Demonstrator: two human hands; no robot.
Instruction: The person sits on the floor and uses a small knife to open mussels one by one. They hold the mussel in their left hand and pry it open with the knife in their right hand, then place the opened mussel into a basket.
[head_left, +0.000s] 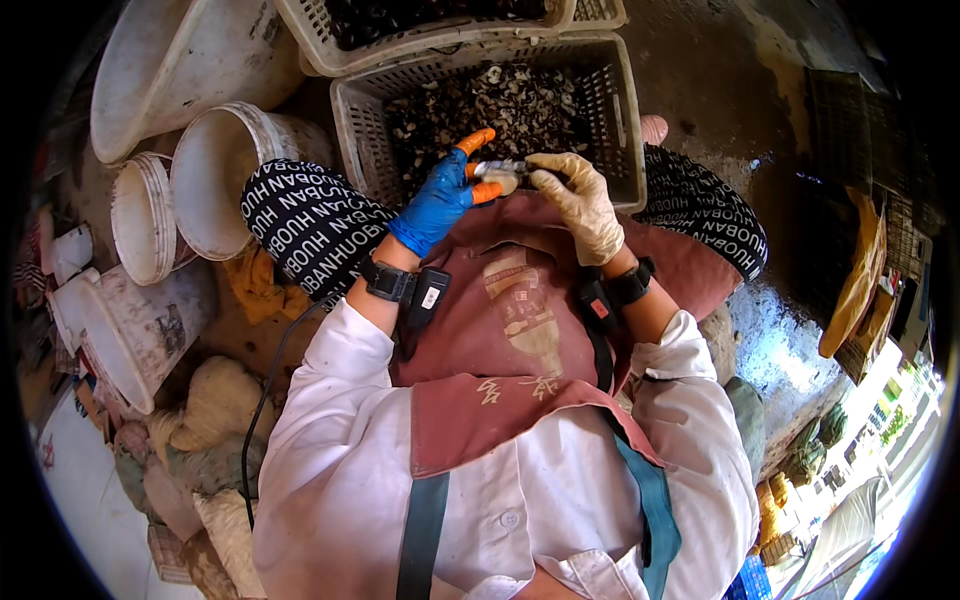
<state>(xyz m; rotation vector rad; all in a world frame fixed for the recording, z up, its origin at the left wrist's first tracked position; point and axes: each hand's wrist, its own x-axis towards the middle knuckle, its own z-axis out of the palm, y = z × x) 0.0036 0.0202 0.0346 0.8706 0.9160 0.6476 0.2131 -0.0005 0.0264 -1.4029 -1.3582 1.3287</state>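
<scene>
My left hand, in a blue glove with orange finger covers, holds a small pale, rounded piece between thumb and fingers. My right hand, in a cream glove, pinches the dark end of a small dark and silvery object that lies against the pale piece. Blur hides exactly what the object is. Both hands are over the near edge of a pale plastic crate. Inside it is a heap of small dark and whitish pieces, possibly shellfish or shells.
Beyond it stands another plastic crate with dark contents. White plastic buckets and a large pale tub are at the left, with filled sacks below. Wet floor lies at the right. A black cable runs beside my left arm.
</scene>
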